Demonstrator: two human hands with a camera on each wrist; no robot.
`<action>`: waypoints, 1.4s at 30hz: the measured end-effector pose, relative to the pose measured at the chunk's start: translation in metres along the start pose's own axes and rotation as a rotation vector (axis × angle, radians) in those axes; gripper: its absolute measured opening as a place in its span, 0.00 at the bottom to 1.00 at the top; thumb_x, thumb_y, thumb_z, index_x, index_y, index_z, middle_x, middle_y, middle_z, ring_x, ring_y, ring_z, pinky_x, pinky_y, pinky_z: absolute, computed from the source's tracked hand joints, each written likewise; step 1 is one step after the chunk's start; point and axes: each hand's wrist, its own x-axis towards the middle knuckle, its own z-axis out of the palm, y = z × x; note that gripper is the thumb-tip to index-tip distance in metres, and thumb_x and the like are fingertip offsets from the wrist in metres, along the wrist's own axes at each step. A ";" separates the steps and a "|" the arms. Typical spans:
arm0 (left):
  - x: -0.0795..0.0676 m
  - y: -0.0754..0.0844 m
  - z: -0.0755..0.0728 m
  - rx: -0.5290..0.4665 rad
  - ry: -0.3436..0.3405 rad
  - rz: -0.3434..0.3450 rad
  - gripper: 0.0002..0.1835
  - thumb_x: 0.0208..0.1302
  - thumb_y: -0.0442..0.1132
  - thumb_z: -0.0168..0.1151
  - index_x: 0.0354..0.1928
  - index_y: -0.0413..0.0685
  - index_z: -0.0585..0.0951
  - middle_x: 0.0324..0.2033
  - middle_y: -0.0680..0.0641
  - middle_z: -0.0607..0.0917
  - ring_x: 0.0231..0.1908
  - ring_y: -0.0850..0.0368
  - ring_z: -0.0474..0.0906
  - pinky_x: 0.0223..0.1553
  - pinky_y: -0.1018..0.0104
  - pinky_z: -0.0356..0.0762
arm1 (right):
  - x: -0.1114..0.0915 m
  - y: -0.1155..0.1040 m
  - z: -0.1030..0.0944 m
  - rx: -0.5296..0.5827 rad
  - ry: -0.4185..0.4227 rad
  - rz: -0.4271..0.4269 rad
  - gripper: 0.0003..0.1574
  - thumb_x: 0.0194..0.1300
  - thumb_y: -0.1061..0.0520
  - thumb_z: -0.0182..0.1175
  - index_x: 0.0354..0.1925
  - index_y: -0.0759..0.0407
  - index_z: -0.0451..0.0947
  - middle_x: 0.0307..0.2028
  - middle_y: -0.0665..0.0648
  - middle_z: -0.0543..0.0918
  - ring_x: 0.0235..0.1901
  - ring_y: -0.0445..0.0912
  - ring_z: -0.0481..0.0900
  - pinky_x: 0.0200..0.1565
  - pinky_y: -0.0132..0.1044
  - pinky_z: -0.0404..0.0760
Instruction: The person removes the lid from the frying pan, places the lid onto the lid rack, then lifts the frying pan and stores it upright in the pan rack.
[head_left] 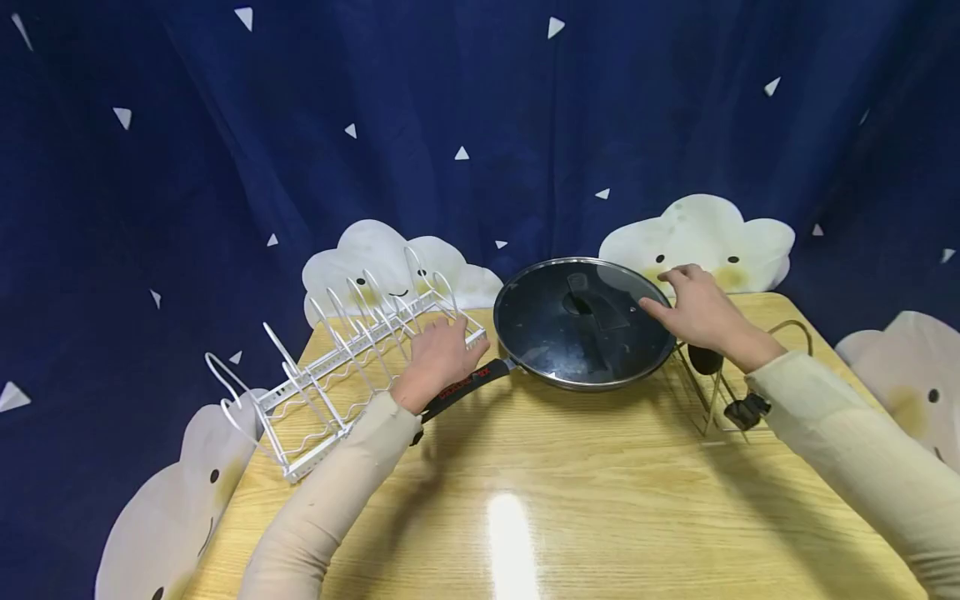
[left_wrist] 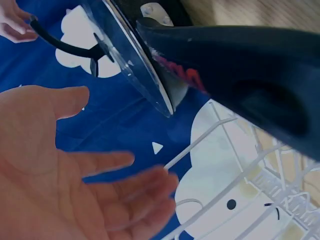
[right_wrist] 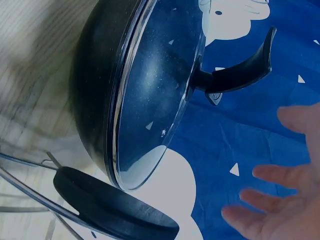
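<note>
A black wok stands on the table under a glass lid with a metal rim. The lid's black curved handle rises from its middle. The wok's long black handle, with red lettering, points left towards the person. Above that handle hovers my left hand, beside the white wire rack; the left wrist view shows its palm bare and fingers spread loosely. Over the lid's right edge my right hand is held in the air, fingers apart, touching nothing in the right wrist view.
To the wok's right sits a metal wire stand with black parts, partly hidden by the right forearm. A dark blue curtain with white triangles and clouds hangs behind the wooden table.
</note>
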 end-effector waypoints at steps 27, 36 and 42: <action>-0.009 -0.022 0.043 -0.276 -0.229 0.121 0.27 0.74 0.58 0.36 0.28 0.48 0.76 0.21 0.47 0.79 0.21 0.52 0.75 0.28 0.58 0.71 | -0.002 -0.018 0.024 0.443 -0.262 0.103 0.32 0.74 0.41 0.43 0.42 0.71 0.73 0.31 0.61 0.81 0.30 0.49 0.82 0.34 0.41 0.82; -0.011 -0.032 0.050 -0.588 -0.356 0.084 0.29 0.74 0.57 0.37 0.46 0.39 0.78 0.31 0.39 0.83 0.28 0.44 0.84 0.35 0.53 0.80 | 0.004 -0.015 0.033 0.596 -0.306 0.161 0.32 0.73 0.41 0.45 0.45 0.72 0.71 0.31 0.60 0.81 0.31 0.47 0.82 0.34 0.39 0.82; -0.013 -0.035 0.052 -0.656 -0.377 0.109 0.28 0.74 0.55 0.39 0.53 0.37 0.76 0.32 0.36 0.83 0.29 0.40 0.83 0.30 0.52 0.81 | 0.007 -0.014 0.037 0.651 -0.331 0.157 0.31 0.73 0.43 0.46 0.45 0.74 0.69 0.31 0.60 0.79 0.32 0.47 0.82 0.35 0.40 0.82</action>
